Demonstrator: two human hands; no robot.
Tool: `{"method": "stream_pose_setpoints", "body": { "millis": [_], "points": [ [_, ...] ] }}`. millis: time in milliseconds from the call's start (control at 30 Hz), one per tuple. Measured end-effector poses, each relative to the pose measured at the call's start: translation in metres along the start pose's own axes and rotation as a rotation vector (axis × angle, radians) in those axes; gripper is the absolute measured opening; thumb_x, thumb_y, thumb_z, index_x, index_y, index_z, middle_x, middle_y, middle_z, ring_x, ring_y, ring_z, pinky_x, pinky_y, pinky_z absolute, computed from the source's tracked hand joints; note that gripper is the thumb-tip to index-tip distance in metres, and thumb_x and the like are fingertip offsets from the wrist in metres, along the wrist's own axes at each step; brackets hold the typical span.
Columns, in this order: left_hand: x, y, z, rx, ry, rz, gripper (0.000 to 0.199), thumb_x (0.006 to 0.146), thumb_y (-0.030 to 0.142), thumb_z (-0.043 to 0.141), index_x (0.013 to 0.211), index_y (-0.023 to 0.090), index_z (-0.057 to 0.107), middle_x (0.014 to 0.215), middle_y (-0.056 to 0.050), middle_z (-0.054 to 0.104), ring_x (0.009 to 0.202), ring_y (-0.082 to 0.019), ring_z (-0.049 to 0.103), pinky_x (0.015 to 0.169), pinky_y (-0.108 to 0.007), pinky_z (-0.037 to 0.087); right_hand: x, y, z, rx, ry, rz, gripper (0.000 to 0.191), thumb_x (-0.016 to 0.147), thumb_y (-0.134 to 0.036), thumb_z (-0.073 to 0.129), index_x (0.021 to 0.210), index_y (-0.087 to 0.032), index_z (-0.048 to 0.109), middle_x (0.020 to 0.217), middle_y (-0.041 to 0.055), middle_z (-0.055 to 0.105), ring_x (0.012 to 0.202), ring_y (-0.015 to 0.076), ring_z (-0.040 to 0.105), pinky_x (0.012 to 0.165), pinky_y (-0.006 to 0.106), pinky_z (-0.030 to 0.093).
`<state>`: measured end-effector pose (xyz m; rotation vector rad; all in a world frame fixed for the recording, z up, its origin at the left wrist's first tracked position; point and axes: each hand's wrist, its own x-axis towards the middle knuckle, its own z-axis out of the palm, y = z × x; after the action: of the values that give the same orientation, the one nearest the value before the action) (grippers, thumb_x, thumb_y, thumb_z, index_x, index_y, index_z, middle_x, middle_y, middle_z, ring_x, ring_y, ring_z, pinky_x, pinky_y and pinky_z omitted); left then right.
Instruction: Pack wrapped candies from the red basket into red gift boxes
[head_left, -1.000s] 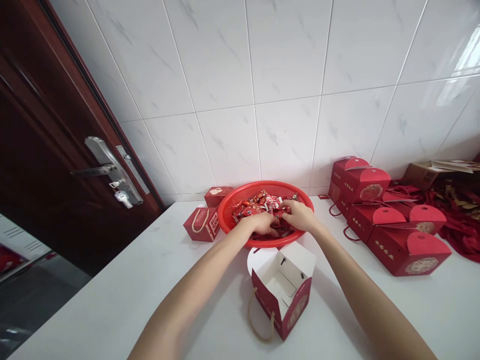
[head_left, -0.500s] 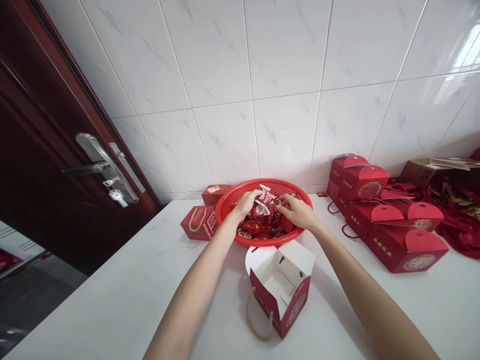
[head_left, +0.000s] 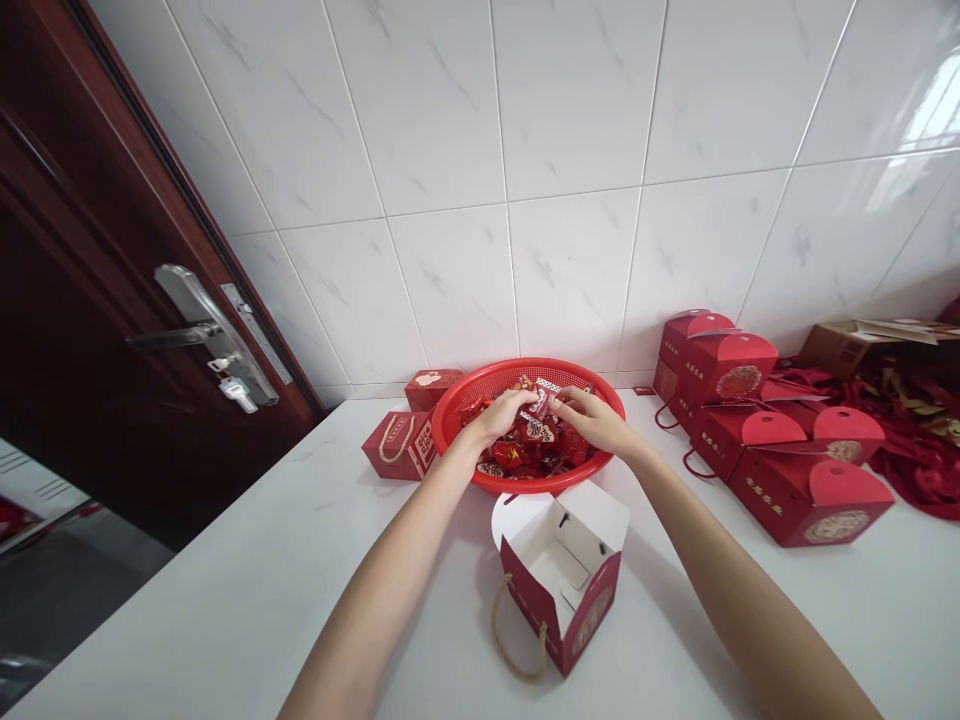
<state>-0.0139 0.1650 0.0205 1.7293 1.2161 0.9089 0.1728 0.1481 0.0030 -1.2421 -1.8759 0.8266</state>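
Both my hands reach into a red plastic basket (head_left: 453, 402) heaped with wrapped candies (head_left: 517, 452). My left hand (head_left: 501, 415) is closed at the pile, its thumb against a pinkish-red wrapped candy (head_left: 539, 402); its other fingers are mostly hidden. At the basket's right side, my right hand (head_left: 592, 417) has its fingers bent and pinched together close to the same candy; what lies between those fingertips is too small to make out. In front of the basket stands an open red gift box (head_left: 555, 560), white inside, with its flaps up and a rope handle hanging at its left.
Left of the basket sit a red box with a rope handle (head_left: 390, 446) and a smaller red box (head_left: 431, 388). Several red boxes (head_left: 810, 500) are stacked at the right, beside a cardboard box (head_left: 840, 345) and red cloth. A tiled wall (head_left: 570, 270) rises behind; a dark door (head_left: 97, 250) stands at left.
My left hand has shifted slightly right and lower over the candies. The white-and-red packets near its thumb have changed position. My right hand stays nearly in place; the open box has not moved.
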Motion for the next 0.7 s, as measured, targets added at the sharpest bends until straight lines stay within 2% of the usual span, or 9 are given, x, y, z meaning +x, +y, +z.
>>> {"method": "stream_pose_setpoints", "body": {
  "millis": [167, 367, 600, 700],
  "points": [
    [-0.0010, -0.0003, -0.0002, -0.065, -0.110, 0.056, 0.032, 0.079, 0.046, 0.058, 0.078, 0.016, 0.068, 0.094, -0.006, 0.072, 0.102, -0.024, 0.061, 0.092, -0.034, 0.044, 0.0010, -0.0007, -0.0026, 0.200, -0.008, -0.092, 0.038, 0.084, -0.055, 0.059, 0.095, -0.019, 0.063, 0.098, 0.0058, 0.071, 0.090, 0.0198, 0.067, 0.080, 0.031, 0.053],
    [-0.0020, 0.0001, 0.0006, -0.125, -0.207, 0.153, 0.043, 0.080, 0.052, 0.066, 0.094, 0.013, 0.074, 0.104, -0.009, 0.074, 0.107, -0.026, 0.062, 0.095, -0.036, 0.045, 0.0000, 0.0004, -0.0051, 0.347, 0.070, -0.094, 0.043, 0.073, -0.060, 0.068, 0.078, -0.019, 0.058, 0.082, 0.0029, 0.067, 0.079, 0.0194, 0.065, 0.072, 0.032, 0.053],
    [0.0003, -0.0035, 0.0024, -0.202, -0.180, 0.164, 0.048, 0.074, 0.057, 0.072, 0.089, 0.012, 0.075, 0.083, -0.005, 0.071, 0.080, -0.021, 0.063, 0.078, -0.033, 0.048, 0.0001, -0.0003, -0.0047, 0.451, 0.094, -0.070, 0.039, 0.068, -0.055, 0.075, 0.075, -0.021, 0.060, 0.076, 0.0013, 0.067, 0.074, 0.0194, 0.065, 0.070, 0.033, 0.054],
    [-0.0020, -0.0022, 0.0020, -0.153, -0.114, 0.200, 0.044, 0.075, 0.056, 0.072, 0.084, 0.013, 0.074, 0.073, -0.002, 0.067, 0.071, -0.017, 0.059, 0.069, -0.029, 0.045, 0.0007, 0.0000, -0.0048, 0.477, 0.130, -0.048, 0.036, 0.066, -0.051, 0.077, 0.072, -0.021, 0.059, 0.071, -0.0011, 0.064, 0.068, 0.0168, 0.064, 0.068, 0.032, 0.053]
  ]
}}
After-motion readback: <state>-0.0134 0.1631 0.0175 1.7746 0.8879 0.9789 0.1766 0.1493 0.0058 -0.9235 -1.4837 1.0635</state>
